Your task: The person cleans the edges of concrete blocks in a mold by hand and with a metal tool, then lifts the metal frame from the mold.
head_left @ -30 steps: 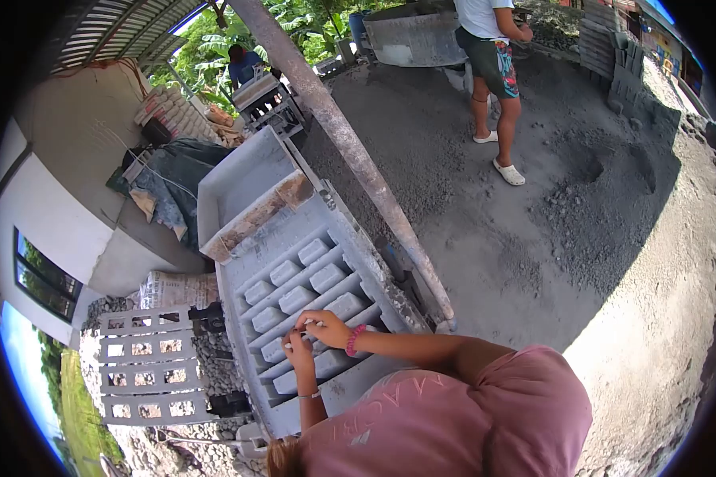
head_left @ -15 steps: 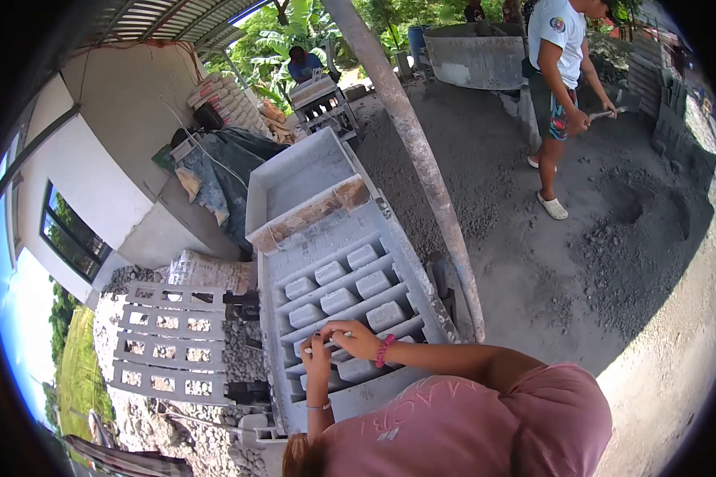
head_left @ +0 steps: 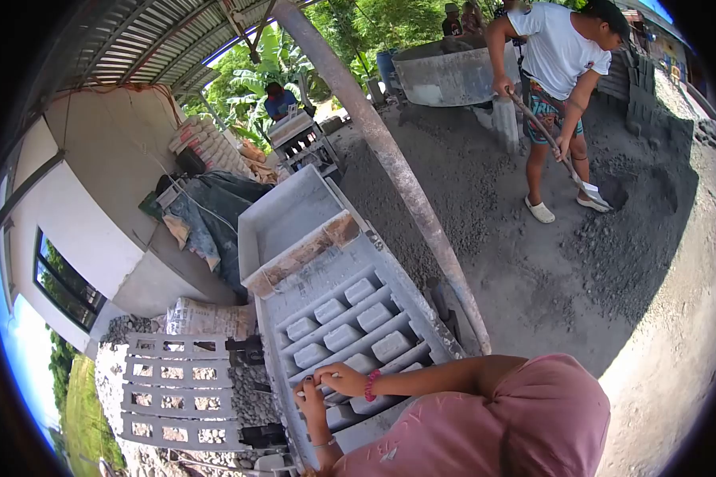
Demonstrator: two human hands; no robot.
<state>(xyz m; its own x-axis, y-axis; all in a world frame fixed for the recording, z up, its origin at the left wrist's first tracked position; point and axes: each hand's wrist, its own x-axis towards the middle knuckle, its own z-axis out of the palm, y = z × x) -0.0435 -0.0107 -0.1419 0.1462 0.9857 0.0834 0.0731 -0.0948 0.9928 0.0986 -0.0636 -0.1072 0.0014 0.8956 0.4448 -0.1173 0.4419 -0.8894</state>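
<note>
Both hands are close together over the near left part of a grey block mould (head_left: 294,285), which has rows of raised rectangular cores (head_left: 342,338). My left hand (head_left: 312,404), with a band at the wrist, has its fingers curled. My right hand (head_left: 340,380), wearing a pink scrunchie (head_left: 371,385), is closed right beside it, fingertips near the left ones. Something small and pale may be between the fingers, but I cannot make it out. Between the cores run straight dividers, partly hidden by my right forearm.
A shallow box (head_left: 290,211) sits on the machine's far end. Hollow blocks (head_left: 179,383) lie to the left on gravel. A slanted rusty post (head_left: 398,167) rises on the right. A co-worker (head_left: 561,56) holds a shovel (head_left: 549,139) at a dark gravel pile. Another person (head_left: 278,102) is farther back.
My view has tilted and shifted slightly. My hands stay together over the mould. The co-worker has bent forward and lowered the shovel blade to the pile.
</note>
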